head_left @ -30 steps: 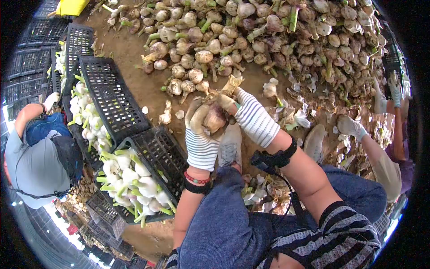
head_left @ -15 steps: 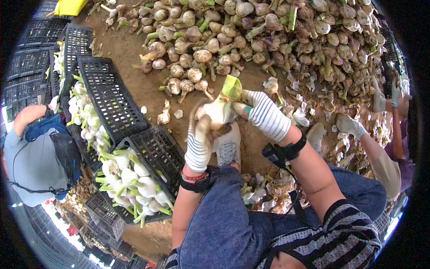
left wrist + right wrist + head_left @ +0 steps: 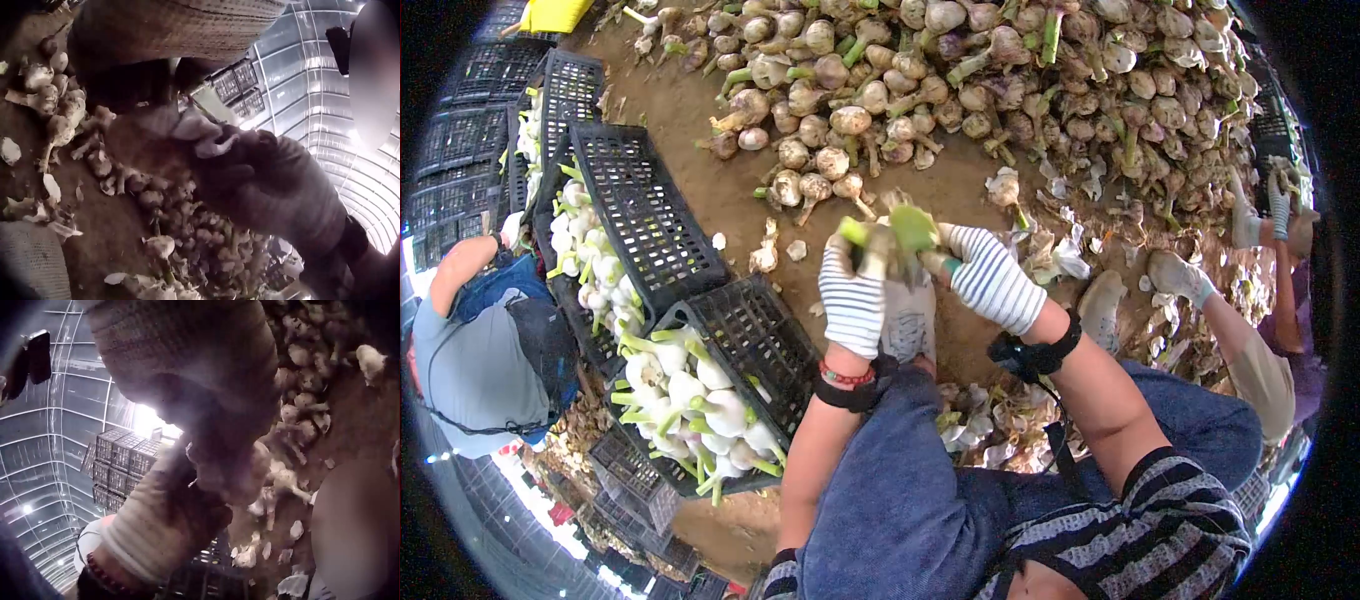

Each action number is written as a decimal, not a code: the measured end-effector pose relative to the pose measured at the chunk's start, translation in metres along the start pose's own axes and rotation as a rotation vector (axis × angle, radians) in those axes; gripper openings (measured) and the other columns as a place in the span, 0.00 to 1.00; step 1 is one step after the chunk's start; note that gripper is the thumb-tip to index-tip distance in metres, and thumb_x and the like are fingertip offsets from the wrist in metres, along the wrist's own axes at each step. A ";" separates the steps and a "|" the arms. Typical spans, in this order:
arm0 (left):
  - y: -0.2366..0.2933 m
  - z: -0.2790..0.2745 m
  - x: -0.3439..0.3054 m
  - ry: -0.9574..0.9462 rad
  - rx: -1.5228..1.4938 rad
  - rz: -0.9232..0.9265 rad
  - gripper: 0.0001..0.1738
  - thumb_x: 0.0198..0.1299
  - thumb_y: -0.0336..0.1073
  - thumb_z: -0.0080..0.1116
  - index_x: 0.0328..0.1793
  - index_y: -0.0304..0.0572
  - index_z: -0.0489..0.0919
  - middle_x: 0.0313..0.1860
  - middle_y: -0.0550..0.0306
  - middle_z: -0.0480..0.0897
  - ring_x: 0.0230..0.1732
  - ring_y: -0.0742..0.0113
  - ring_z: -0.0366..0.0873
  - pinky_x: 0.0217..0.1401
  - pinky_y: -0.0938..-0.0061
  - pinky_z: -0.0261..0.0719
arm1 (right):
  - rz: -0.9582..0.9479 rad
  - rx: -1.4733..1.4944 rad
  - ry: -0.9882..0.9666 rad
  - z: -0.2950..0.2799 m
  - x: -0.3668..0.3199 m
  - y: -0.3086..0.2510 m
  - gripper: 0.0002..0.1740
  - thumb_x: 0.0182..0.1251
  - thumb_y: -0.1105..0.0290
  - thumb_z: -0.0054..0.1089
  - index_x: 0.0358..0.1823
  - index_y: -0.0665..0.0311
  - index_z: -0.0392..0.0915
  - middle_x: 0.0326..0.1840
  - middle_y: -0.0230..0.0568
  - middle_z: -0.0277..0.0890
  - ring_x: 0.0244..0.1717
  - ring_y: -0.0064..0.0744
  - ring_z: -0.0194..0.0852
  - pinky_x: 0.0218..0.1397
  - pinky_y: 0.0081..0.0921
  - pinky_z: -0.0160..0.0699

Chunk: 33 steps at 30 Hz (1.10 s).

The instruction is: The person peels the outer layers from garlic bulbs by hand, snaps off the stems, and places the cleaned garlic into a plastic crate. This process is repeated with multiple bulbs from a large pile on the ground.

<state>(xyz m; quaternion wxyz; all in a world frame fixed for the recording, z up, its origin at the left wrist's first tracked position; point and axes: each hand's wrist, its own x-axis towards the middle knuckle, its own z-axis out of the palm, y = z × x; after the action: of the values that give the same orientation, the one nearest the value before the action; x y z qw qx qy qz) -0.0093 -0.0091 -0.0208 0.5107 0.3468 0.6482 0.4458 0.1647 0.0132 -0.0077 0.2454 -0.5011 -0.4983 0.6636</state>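
In the head view the left hand (image 3: 852, 295), in a striped glove, grips a garlic bulb whose cut green stem (image 3: 853, 233) sticks up past the fingers; the bulb itself is mostly hidden. Beside it, the right hand (image 3: 995, 275) pinches a broad green piece of peel (image 3: 913, 229), blurred, between thumb and fingers. The two hands are close together above a shoe. Both wrist views are dark; in the left wrist view pale peel (image 3: 197, 128) shows by the right hand (image 3: 256, 181), and in the right wrist view the left hand (image 3: 169, 519) is near the other glove.
A large heap of unpeeled garlic (image 3: 1020, 90) lies ahead. Left stand black crates, the nearest (image 3: 745, 330) beside white trimmed garlic (image 3: 695, 400). Loose peels (image 3: 1065, 255) cover the ground at right. Another person (image 3: 485, 340) sits at far left, another at the right edge.
The bulb has turned from brown and covered to white with a green stem. The left hand has risen and now has a green stem showing above it; the right hand has moved slightly right.
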 end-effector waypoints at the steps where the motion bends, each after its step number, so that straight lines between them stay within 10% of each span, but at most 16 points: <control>1: 0.001 -0.003 -0.001 0.023 0.063 0.023 0.17 0.65 0.41 0.62 0.53 0.38 0.76 0.42 0.62 0.79 0.39 0.75 0.73 0.42 0.78 0.74 | -0.024 0.072 -0.003 -0.003 -0.004 -0.006 0.16 0.65 0.73 0.57 0.53 0.70 0.78 0.38 0.36 0.82 0.37 0.22 0.74 0.43 0.25 0.77; 6: 0.032 -0.027 -0.005 0.158 -0.297 -0.222 0.19 0.69 0.49 0.56 0.53 0.43 0.77 0.38 0.65 0.79 0.31 0.79 0.73 0.32 0.82 0.71 | 0.177 0.214 0.110 -0.064 -0.046 -0.018 0.19 0.69 0.64 0.56 0.57 0.67 0.76 0.44 0.37 0.82 0.44 0.27 0.79 0.51 0.26 0.78; 11: 0.031 -0.022 -0.016 0.014 -0.091 -0.041 0.12 0.68 0.36 0.59 0.55 0.43 0.76 0.40 0.63 0.78 0.37 0.76 0.75 0.39 0.81 0.75 | -0.027 -1.009 0.140 -0.058 -0.027 -0.001 0.29 0.63 0.62 0.60 0.64 0.66 0.68 0.49 0.59 0.77 0.50 0.59 0.76 0.53 0.44 0.77; 18: 0.037 -0.003 -0.021 -0.057 0.500 0.554 0.16 0.57 0.27 0.65 0.52 0.43 0.78 0.46 0.48 0.77 0.48 0.52 0.77 0.54 0.65 0.76 | -0.432 -0.903 0.141 -0.006 0.011 -0.046 0.16 0.63 0.68 0.58 0.51 0.64 0.76 0.39 0.47 0.78 0.40 0.49 0.78 0.45 0.39 0.79; 25: 0.039 -0.010 -0.023 -0.122 0.455 0.596 0.18 0.49 0.20 0.64 0.48 0.45 0.82 0.45 0.51 0.78 0.49 0.56 0.77 0.54 0.68 0.74 | -0.435 -1.193 0.224 -0.018 0.026 -0.027 0.08 0.60 0.69 0.54 0.37 0.65 0.76 0.33 0.48 0.76 0.40 0.48 0.78 0.44 0.39 0.79; 31: 0.030 -0.025 -0.030 -0.135 0.200 0.373 0.12 0.49 0.18 0.61 0.37 0.44 0.84 0.49 0.55 0.78 0.54 0.62 0.75 0.60 0.70 0.72 | -0.096 -0.910 0.246 -0.085 0.020 0.058 0.12 0.54 0.72 0.61 0.40 0.68 0.75 0.35 0.55 0.78 0.38 0.53 0.79 0.44 0.41 0.80; 33: 0.030 -0.025 -0.030 -0.095 0.055 0.293 0.08 0.50 0.20 0.61 0.34 0.42 0.82 0.51 0.55 0.78 0.55 0.65 0.75 0.62 0.71 0.70 | 0.149 -1.332 -0.007 -0.091 0.004 0.033 0.17 0.54 0.73 0.63 0.45 0.70 0.75 0.37 0.56 0.80 0.40 0.54 0.80 0.43 0.43 0.80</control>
<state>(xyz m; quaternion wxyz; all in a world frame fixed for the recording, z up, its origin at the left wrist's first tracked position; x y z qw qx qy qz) -0.0267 -0.0307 0.0194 0.4605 0.4725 0.5776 0.4806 0.2518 0.0415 -0.0393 -0.1645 -0.5764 -0.7663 0.2314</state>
